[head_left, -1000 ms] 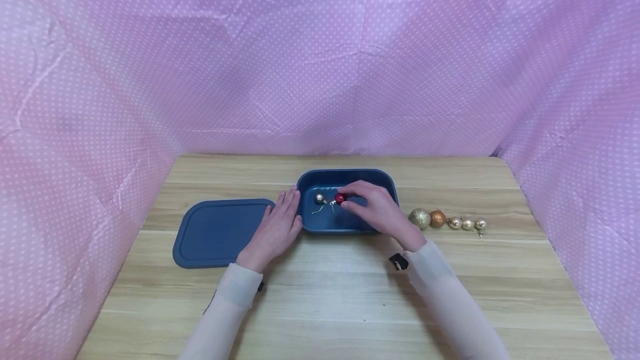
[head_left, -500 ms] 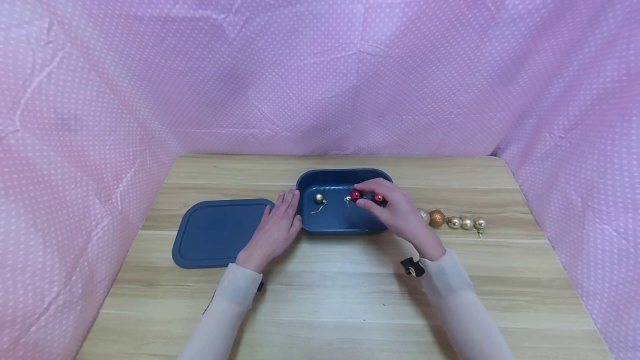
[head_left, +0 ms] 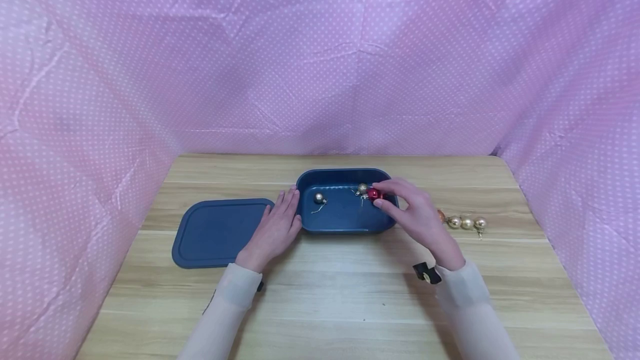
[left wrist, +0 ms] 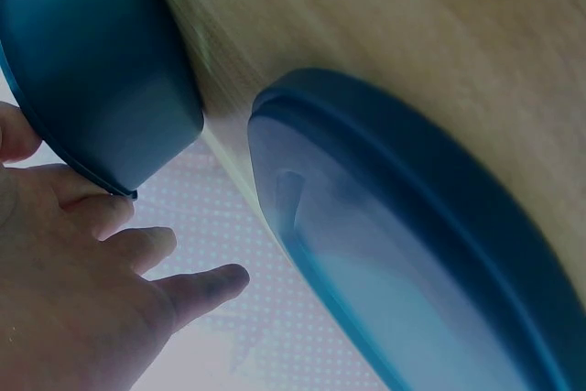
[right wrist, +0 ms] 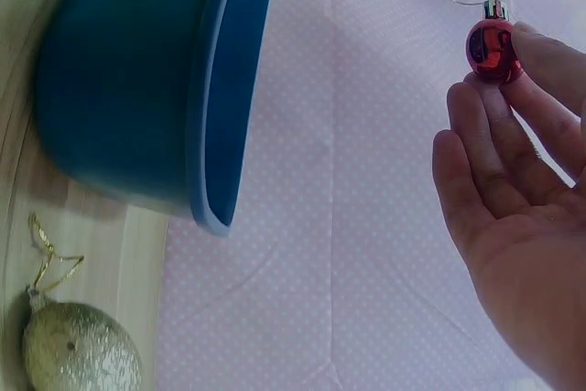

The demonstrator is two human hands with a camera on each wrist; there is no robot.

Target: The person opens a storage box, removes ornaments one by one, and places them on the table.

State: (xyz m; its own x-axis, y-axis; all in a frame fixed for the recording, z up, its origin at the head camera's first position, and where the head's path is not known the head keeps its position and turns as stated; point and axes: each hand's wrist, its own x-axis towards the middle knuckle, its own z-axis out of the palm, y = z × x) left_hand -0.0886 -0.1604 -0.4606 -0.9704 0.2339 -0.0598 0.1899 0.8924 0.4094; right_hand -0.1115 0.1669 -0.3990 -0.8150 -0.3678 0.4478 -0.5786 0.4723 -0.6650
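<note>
Rightward across the blue container (head_left: 345,201) since the earlier frames, the red bauble (head_left: 374,194) sits pinched in the right hand (head_left: 417,218) fingertips over the container's right end; left hand (head_left: 275,229), fingers straight, rests against its left wall.

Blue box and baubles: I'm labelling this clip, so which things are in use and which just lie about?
In use: red bauble pinched by right hand; blue box touched by left hand.

Lying about: lid; row of gold baubles.
</note>
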